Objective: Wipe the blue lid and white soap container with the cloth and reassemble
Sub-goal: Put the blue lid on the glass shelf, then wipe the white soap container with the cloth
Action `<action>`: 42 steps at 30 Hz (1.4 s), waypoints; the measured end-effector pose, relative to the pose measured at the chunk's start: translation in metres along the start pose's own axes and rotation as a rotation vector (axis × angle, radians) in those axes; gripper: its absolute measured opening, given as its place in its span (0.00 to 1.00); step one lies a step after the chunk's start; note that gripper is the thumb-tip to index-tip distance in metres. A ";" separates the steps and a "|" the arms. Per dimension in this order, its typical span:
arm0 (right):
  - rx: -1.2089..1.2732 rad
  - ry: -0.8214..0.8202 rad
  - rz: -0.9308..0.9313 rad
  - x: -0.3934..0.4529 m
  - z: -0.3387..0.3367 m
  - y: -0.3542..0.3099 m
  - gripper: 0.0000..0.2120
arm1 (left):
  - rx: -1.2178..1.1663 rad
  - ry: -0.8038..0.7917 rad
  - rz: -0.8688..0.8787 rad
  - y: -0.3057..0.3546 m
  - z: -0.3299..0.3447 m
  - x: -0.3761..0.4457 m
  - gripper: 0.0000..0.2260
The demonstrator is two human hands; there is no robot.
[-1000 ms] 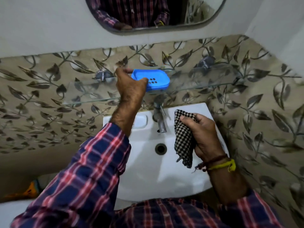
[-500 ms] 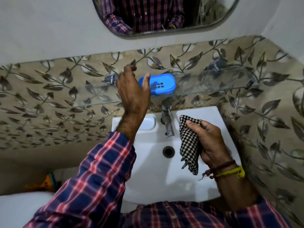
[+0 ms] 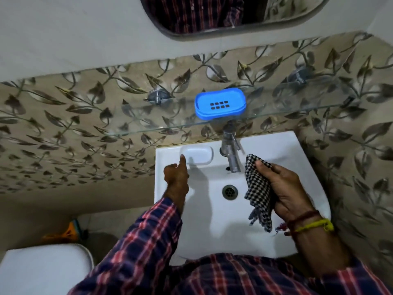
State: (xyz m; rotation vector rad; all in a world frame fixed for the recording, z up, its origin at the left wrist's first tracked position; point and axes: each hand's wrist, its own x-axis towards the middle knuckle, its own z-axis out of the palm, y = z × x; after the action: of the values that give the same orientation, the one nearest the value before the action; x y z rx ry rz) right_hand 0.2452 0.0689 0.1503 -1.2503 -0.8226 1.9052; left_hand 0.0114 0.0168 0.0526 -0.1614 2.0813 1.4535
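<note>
Clearly, the white washbasin (image 3: pixel 276 150) is serving as the work area, with the steel tap (image 3: pixel 230 153) at its back edge and the drain (image 3: pixel 229 191) in the bowl. Above it, the glass shelf (image 3: pixel 308 107) is carrying the blue lid (image 3: pixel 220 105), lying flat with its 8 drain slots showing, parked well apart from both hands, probably to keep it out of the way while the other part gets attention. The checked cloth (image 3: pixel 258 192) is hanging bunched from the right hand (image 3: pixel 285 188), whose grip is clamped around it, thumb pressing on top, so it is staying ready for wiping over the bowl. The white soap container (image 3: pixel 196 154) is sitting on the basin's back ledge, left of the tap. The left hand (image 3: pixel 176 177) is reaching toward it, forefinger extended and touching its near left rim, holding nothing; judging by this, picking up the container comes next.
</note>
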 end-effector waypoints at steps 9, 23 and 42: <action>-0.043 0.097 -0.044 -0.011 -0.005 0.009 0.06 | 0.033 -0.182 -0.047 -0.002 0.004 0.023 0.12; -0.216 0.000 -0.173 -0.019 0.016 0.023 0.03 | 0.378 0.034 0.825 -0.016 -0.030 -0.030 0.08; -0.246 -0.340 -0.099 -0.037 0.005 0.000 0.10 | -0.183 -0.937 0.294 -0.005 -0.027 -0.164 0.22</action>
State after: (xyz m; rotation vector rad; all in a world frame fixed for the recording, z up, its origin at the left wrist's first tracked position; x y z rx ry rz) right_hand 0.2510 0.0379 0.1702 -1.0126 -1.3047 2.0097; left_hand 0.1373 -0.0462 0.1414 0.6607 1.2303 1.4743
